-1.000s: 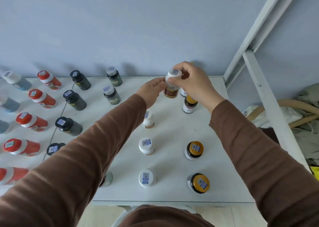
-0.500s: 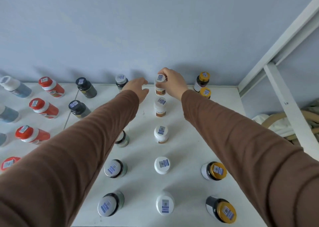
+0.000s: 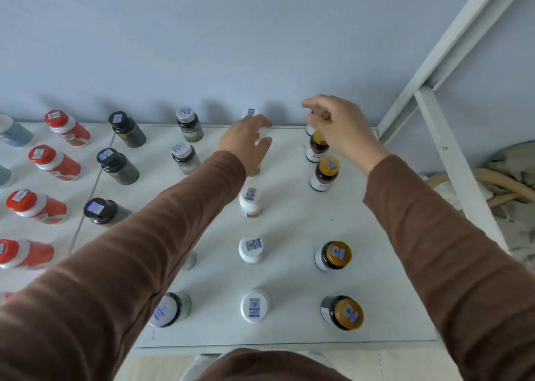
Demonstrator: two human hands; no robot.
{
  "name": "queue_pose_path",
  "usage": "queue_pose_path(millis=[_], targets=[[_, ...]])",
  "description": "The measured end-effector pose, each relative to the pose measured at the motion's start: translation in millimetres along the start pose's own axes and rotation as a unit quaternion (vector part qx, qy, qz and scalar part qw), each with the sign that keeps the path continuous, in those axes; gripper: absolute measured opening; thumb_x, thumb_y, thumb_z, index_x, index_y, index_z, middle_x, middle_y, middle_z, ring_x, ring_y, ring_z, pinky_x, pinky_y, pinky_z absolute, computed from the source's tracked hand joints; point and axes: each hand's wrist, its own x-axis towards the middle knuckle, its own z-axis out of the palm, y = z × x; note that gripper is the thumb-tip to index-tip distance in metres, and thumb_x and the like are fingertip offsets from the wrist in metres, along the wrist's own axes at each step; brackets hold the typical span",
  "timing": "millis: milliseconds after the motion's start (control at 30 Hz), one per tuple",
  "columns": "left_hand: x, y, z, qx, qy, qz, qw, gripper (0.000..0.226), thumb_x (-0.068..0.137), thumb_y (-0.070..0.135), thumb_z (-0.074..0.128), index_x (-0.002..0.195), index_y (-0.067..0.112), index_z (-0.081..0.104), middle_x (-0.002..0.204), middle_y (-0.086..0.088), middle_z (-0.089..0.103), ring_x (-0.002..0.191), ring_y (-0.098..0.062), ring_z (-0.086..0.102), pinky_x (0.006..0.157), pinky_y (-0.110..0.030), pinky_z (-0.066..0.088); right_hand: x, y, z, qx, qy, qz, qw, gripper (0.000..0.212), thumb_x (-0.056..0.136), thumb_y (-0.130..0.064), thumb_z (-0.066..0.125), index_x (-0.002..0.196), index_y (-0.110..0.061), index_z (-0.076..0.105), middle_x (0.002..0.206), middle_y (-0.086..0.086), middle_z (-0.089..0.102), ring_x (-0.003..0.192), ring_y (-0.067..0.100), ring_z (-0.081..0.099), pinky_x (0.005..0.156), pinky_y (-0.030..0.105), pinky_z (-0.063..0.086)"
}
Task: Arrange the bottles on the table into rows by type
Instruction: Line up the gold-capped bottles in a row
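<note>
Both hands reach to the far edge of the table [image 3: 289, 334]. The left hand [image 3: 246, 143] is open with loose fingers and holds nothing, just beside the white-capped bottle [image 3: 250, 113] at the wall. The right hand [image 3: 338, 129] has its fingers closed around a yellow-capped bottle [image 3: 325, 116] at the far right.

a plain pale blue wall [image 3: 202, 33] rises behind the white surface [image 3: 289, 212]. at right a white metal frame [image 3: 443, 149] slants upward; beyond it lie crumpled cloth [image 3: 515, 160] and a beige hose [image 3: 503, 181]. light wood floor [image 3: 405, 366] shows below.
</note>
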Motion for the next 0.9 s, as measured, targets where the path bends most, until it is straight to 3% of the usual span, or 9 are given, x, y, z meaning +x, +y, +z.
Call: queue_pose_path(millis=[133,267,367,467,567,633,700,800,900], targets=[[-23.6,26.8,27.8,-0.002,-0.045,0.027,0.999,0.032,0.09,0.026,0.053,0.122,0.021,0.056,0.125,-0.002,0.059,0.116,-0.023,0.053,0.1,-0.033,0.039,-44.1,38.0,-13.9,-0.05,-0.03,0.008,0.998,0.031,0.093,-0.023,0.06,0.124,-0.026,0.065,0.123,-0.003,0.064,0.112,0.015,0.058,0.092,0.033,0.046],[-35.8,41.8,53.4,0.029,-0.111,-0.004,0.993,0.033,0.092,0.027,0.051,0.125,0.019,0.054,0.126,-0.006,0.057,0.117,-0.025,0.053,0.101,-0.033,0.04,-64.0,63.6,4.8,-0.102,-0.131,-0.006,0.986,0.043,0.092,-0.025,0.063,0.134,-0.028,0.056,0.127,0.002,0.057,0.114,0.025,0.05,0.094,0.039,0.042],[-40.3,46.1,63.7,0.048,-0.135,-0.036,0.989,0.035,0.093,0.027,0.049,0.127,0.019,0.052,0.129,-0.006,0.055,0.119,-0.026,0.052,0.101,-0.032,0.039,-67.3,71.5,17.5,-0.125,-0.106,-0.018,0.986,0.036,0.093,-0.016,0.06,0.129,-0.025,0.058,0.124,0.005,0.055,0.11,0.029,0.051,0.09,0.041,0.045],[-41.4,47.9,69.8,0.025,-0.136,-0.07,0.988,0.035,0.094,0.026,0.049,0.128,0.018,0.052,0.13,-0.005,0.057,0.118,-0.025,0.053,0.099,-0.031,0.041,-69.1,71.9,13.5,-0.081,-0.07,0.011,0.994,0.028,0.094,-0.017,0.057,0.122,-0.023,0.06,0.112,0.007,0.054,0.102,0.026,0.053,0.08,0.034,0.04],[-45.0,57.9,67.8,-0.082,-0.118,-0.127,0.981,0.035,0.097,0.032,0.044,0.127,0.016,0.053,0.125,-0.008,0.059,0.111,-0.028,0.056,0.092,-0.033,0.045,-72.7,60.8,-0.5,0.069,-0.04,0.045,0.996,0.028,0.095,-0.029,0.059,0.122,-0.022,0.064,0.111,0.004,0.062,0.099,0.019,0.058,0.08,0.031,0.045],[-48.8,71.6,63.7,-0.252,-0.12,-0.181,0.943,0.04,0.098,0.039,0.04,0.122,0.012,0.056,0.118,-0.016,0.063,0.101,-0.03,0.061,0.089,-0.039,0.051,-76.2,49.2,-9.4,0.157,-0.023,0.069,0.985,0.028,0.094,-0.038,0.06,0.115,-0.022,0.069,0.102,-0.005,0.068,0.091,0.012,0.062,0.08,0.032,0.05],[-53.8,87.0,56.6,-0.426,-0.162,-0.252,0.854,0.05,0.098,0.048,0.036,0.115,0.007,0.058,0.099,-0.02,0.067,0.078,-0.028,0.063,0.075,-0.038,0.057,-77.6,39.7,-15.1,0.198,-0.008,0.096,0.975,0.028,0.09,-0.048,0.061,0.096,-0.024,0.073,0.081,-0.01,0.066,0.073,0.009,0.058,0.072,0.032,0.048],[-57.2,94.5,51.7,-0.581,-0.23,-0.299,0.721,0.061,0.097,0.056,0.029,0.106,0.005,0.06,0.074,-0.015,0.062,0.057,-0.023,0.053,0.057,-0.028,0.05,-78.3,29.2,-23.3,0.224,0.015,0.138,0.965,0.043,0.08,-0.065,0.061,0.07,-0.023,0.065,0.06,-0.012,0.055,0.056,0.009,0.048,0.06,0.03,0.039],[-58.2,94.2,53.3,-0.619,-0.275,-0.29,0.676,0.066,0.097,0.055,0.022,0.105,0.004,0.062,0.069,-0.011,0.059,0.051,-0.017,0.051,0.054,-0.023,0.049,-80.7,25.6,-27.5,0.238,0.016,0.149,0.96,0.053,0.078,-0.07,0.06,0.07,-0.018,0.06,0.058,-0.007,0.047,0.05,0.009,0.039,0.055,0.029,0.032]])
